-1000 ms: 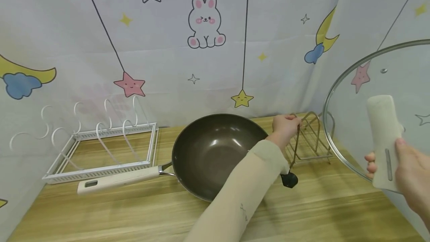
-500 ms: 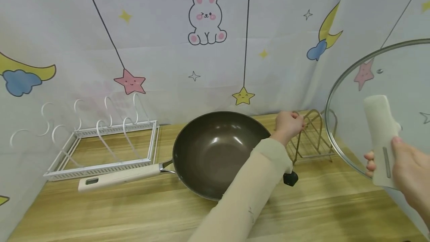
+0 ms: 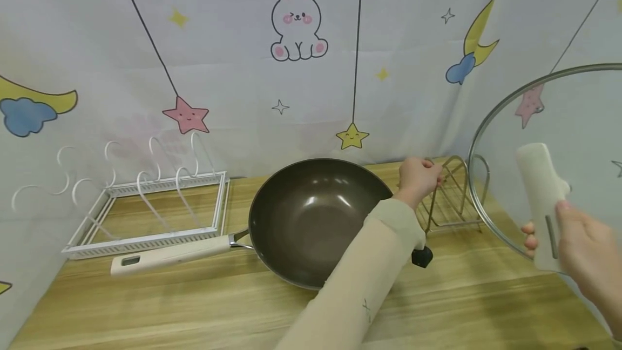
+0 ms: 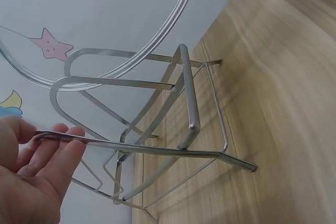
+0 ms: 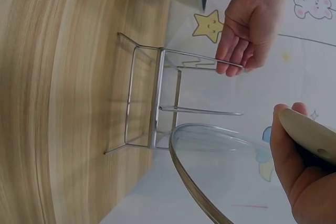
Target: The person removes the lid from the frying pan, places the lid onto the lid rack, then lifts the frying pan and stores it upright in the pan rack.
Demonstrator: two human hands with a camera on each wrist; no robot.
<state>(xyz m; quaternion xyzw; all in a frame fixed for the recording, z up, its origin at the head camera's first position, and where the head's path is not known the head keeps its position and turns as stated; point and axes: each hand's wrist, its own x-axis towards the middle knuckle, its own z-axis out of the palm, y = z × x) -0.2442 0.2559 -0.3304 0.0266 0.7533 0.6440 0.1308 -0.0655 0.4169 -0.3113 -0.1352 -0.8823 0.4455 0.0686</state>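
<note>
Pinching one metal rack (image 4: pixel 190 93), left hand (image 3: pixel 419 177); right hand (image 3: pixel 590 253) grips one glass lid (image 3: pixel 536 172). Left of both: one wok (image 3: pixel 311 220), one white rack (image 3: pixel 146 243).

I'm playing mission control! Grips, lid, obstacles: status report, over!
Left grip pinching wire rack. Right grip holding glass lid by its handle. Possible obstacle: left sleeve, over wok.

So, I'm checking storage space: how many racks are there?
2: a white rack left of the pan in the head view, and a metal rack right of it, pinched by the left hand.
</note>
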